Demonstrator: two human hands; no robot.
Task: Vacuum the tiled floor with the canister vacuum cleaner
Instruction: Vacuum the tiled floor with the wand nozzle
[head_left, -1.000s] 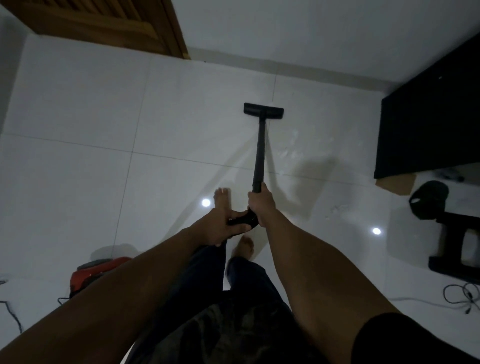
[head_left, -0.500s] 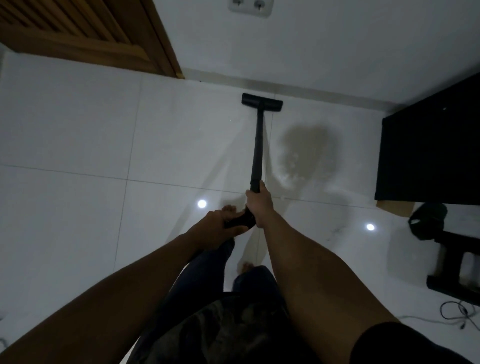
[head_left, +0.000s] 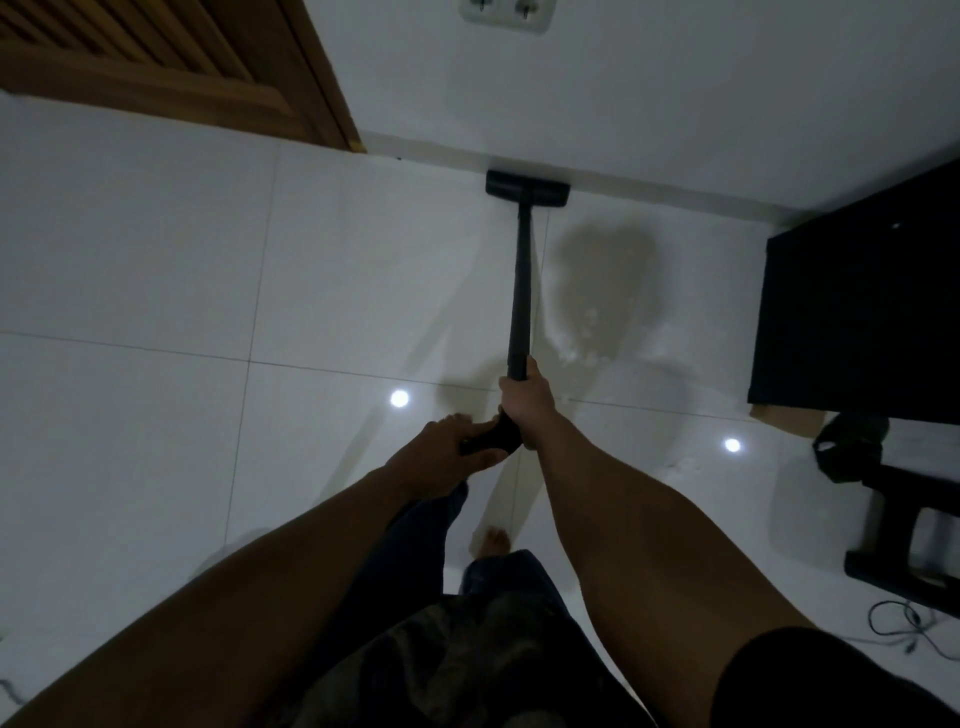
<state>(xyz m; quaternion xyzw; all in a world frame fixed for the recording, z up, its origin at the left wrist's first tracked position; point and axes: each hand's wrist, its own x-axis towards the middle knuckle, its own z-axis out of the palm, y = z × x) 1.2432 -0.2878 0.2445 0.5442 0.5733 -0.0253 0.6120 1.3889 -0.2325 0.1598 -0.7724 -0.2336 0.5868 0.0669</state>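
**Two-handed grip on the vacuum wand, with the floor head at the wall**

The fingers (head_left: 509, 395) of the right hand (head_left: 527, 410) were curled round the near end of the black wand (head_left: 521, 291), with the thumb lying up along the tube. Just behind them and to the left, the fingers (head_left: 460, 423) of the left hand (head_left: 441, 457) were wrapped over the black handle (head_left: 491, 440), with the thumb under it. Both hands thus gripped the one tool, close together.

From the right fingers the wand ran straight ahead to the floor head (head_left: 527, 188). The head lay flat on the tiled floor (head_left: 156, 260), its far edge against the skirting at the foot of the white wall (head_left: 675, 104).

Ahead of the fingers and just right of the wand, a dull brownish patch (head_left: 602, 270) showed on the glossy tile; whether it was a stain or a shadow could not be told. One light reflection (head_left: 399, 398) shone to the left of the fingers and a second reflection (head_left: 732, 445) to their right.

Behind the hands were dark trousers (head_left: 415, 545) and a bare foot (head_left: 496, 540).

Farther out:
- A slatted wooden door (head_left: 156, 62) stood ahead to the left.
- A wall socket (head_left: 506, 13) sat beyond the floor head.
- A black cabinet (head_left: 857, 312) stood well to the right.
- A black stand (head_left: 904, 525) and a loose cable (head_left: 904, 623) lay behind the cabinet, on the same side.
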